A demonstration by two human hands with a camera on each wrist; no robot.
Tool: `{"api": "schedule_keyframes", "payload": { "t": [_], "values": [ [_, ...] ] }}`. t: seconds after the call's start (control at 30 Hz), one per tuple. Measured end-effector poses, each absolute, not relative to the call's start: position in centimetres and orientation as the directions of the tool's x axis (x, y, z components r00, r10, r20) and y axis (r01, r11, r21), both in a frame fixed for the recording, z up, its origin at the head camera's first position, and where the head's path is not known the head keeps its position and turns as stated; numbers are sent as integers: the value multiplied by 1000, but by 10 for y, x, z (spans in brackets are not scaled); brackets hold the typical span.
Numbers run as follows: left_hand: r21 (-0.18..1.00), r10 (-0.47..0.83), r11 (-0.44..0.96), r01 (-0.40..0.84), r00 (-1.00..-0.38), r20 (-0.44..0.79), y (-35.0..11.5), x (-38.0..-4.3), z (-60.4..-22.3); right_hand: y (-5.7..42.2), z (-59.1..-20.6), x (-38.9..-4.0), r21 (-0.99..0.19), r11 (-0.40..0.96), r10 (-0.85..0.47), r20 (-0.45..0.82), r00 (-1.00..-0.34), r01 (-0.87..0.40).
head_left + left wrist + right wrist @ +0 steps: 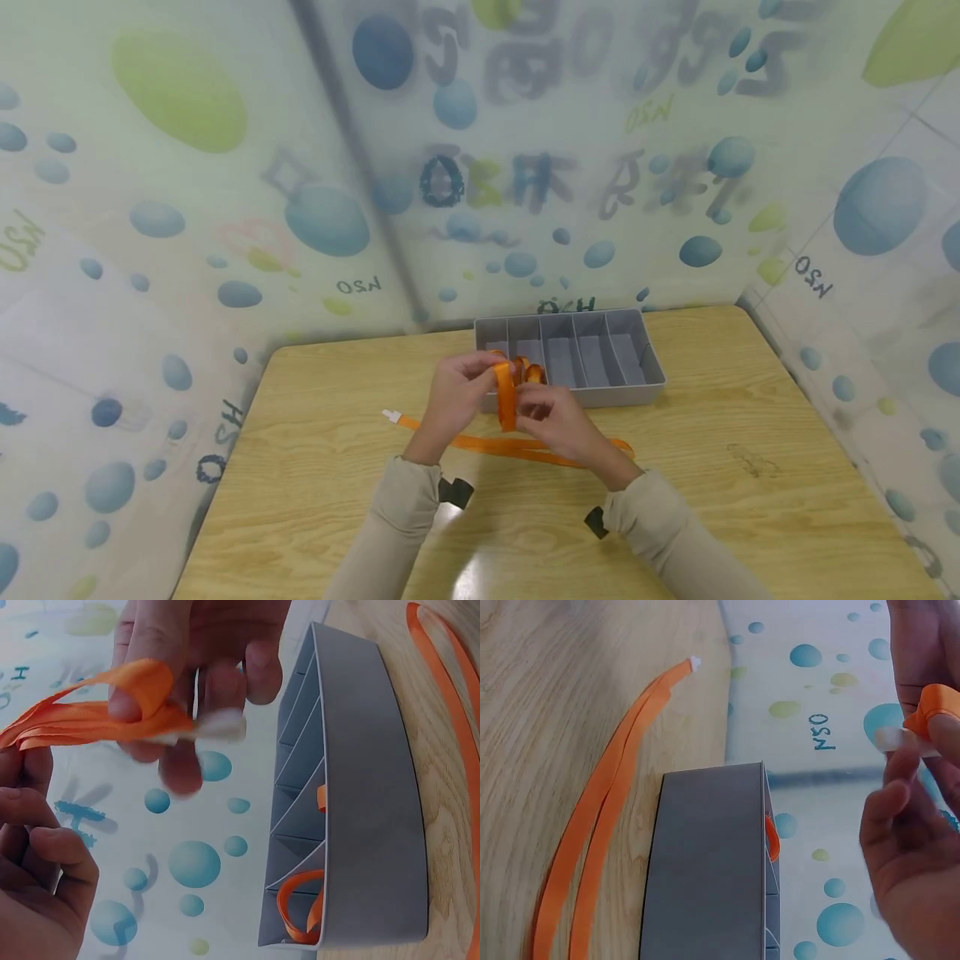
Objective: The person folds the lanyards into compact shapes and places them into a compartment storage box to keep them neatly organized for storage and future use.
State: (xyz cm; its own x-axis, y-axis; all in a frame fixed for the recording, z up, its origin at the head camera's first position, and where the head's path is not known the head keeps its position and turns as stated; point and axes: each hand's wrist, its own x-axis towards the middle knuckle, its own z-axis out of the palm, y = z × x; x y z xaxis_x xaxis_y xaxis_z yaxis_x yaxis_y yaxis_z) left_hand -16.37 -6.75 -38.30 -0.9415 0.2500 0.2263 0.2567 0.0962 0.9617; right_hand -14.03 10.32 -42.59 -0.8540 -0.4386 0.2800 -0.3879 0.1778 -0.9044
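Observation:
A folded orange lanyard (506,404) is held up between both hands, just in front of the grey divided box. At its top, the left hand (459,396) pinches the band between thumb and fingers. The right hand (558,423) grips the lower end, with its thumb pressed on the folds in the left wrist view. A blurred white clip (223,725) sticks out by the right hand's fingertips. On the table, a second orange lanyard (487,446) lies stretched out below the hands, its white clip (391,416) toward the left. The right forearm covers part of it.
The grey box (618,397) stands at the table's back edge, against the patterned wall. Coiled orange lanyards (534,372) sit in its left compartments. Wooden tabletop (750,417) extends to both sides. Dark straps (456,492) show at the wrists.

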Motion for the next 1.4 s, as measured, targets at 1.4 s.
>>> {"api": "schedule_keyframes", "payload": {
  "t": [1.4],
  "values": [
    [934, 280, 124, 335, -915, 291, -67, -168, -401, 115, -419, -128, -926, -119, -508, 366, -779, -358]
  ]
}}
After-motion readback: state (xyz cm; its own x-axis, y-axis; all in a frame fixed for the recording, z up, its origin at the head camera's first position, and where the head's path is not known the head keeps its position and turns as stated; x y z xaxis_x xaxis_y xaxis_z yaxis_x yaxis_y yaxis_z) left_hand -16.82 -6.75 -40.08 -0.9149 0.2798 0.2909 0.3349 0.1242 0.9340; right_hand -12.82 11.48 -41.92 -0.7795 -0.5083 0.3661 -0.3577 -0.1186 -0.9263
